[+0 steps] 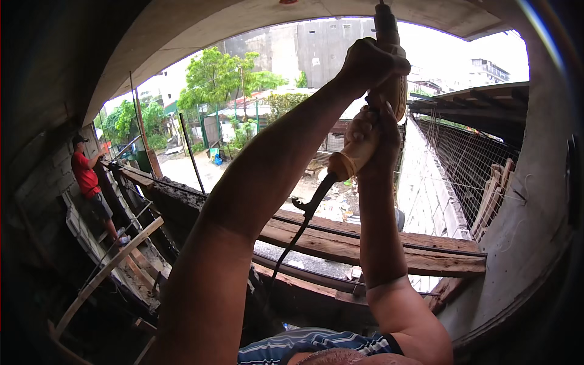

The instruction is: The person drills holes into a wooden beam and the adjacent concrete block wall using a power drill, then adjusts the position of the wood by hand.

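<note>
Both are wrapped tight: my left hand (374, 64) around the body of the power drill (399, 97), my right hand (378, 135) around its handle. It points up toward the ceiling (340, 7), but its tip is outside view, so what is drilled or remaining, I cannot tell.

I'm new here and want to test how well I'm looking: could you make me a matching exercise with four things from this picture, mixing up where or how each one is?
Things:
1. left hand
2. right hand
3. power cord
4. co-worker's shirt

Places, colours and states:
A. red, at the left side of the view
B. wrapped around the rear handle of the power drill
C. black, hanging from the drill's lower end
D. gripping the drill's body, higher up, near the chuck

Right pairs: 1-D, 2-B, 3-C, 4-A.
</note>
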Demonstrator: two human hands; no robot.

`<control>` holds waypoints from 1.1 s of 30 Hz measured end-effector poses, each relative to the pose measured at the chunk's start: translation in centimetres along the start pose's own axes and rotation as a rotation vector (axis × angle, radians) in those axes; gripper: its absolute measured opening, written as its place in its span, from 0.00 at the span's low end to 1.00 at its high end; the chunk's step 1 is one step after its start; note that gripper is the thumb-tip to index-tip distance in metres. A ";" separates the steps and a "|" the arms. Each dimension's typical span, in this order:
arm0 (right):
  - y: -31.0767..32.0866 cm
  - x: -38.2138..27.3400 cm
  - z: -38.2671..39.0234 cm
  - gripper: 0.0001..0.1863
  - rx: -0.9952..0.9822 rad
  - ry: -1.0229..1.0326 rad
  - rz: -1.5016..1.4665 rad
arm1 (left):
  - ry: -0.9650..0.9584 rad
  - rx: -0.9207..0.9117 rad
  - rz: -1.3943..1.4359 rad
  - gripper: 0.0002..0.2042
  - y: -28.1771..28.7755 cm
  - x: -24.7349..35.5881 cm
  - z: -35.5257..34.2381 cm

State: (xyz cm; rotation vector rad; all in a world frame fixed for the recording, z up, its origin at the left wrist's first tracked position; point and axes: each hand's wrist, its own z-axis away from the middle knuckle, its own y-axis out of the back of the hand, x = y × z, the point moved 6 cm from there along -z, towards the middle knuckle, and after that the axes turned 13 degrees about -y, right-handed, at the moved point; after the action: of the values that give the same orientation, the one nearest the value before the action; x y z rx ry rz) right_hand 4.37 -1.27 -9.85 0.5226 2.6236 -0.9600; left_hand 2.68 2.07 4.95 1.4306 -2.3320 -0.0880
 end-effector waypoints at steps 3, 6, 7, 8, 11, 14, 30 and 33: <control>-0.6 -0.2 0.2 0.14 0.050 0.024 0.052 | 0.019 0.038 -0.002 0.26 0.3 0.3 0.2; -0.8 -0.4 0.4 0.14 0.045 -0.004 0.045 | 0.018 0.036 0.006 0.26 0.2 0.7 0.3; -0.7 -0.4 0.4 0.14 0.057 0.000 0.046 | 0.021 0.023 0.008 0.25 0.1 0.8 0.2; -0.7 -0.5 0.4 0.14 0.069 0.004 0.046 | 0.025 0.009 0.011 0.24 0.0 0.9 0.2; -0.5 -0.7 0.4 0.14 0.067 -0.002 0.039 | 0.011 0.010 0.023 0.23 -0.3 1.4 0.3; -0.5 -0.3 0.2 0.14 0.065 -0.019 0.023 | 0.012 0.062 -0.012 0.21 0.3 0.7 0.2; -0.8 -0.8 0.5 0.11 0.050 -0.003 0.027 | -0.019 0.009 0.077 0.13 -0.5 2.1 0.6; -0.9 -0.7 0.4 0.11 0.051 -0.006 0.000 | -0.023 -0.005 0.046 0.13 -0.4 2.2 0.6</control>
State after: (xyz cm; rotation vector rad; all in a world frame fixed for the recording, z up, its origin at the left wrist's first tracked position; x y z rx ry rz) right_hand 4.63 -2.35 -9.42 0.5305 2.6002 -1.0287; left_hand 1.93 -0.13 5.01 1.3793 -2.3803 -0.0978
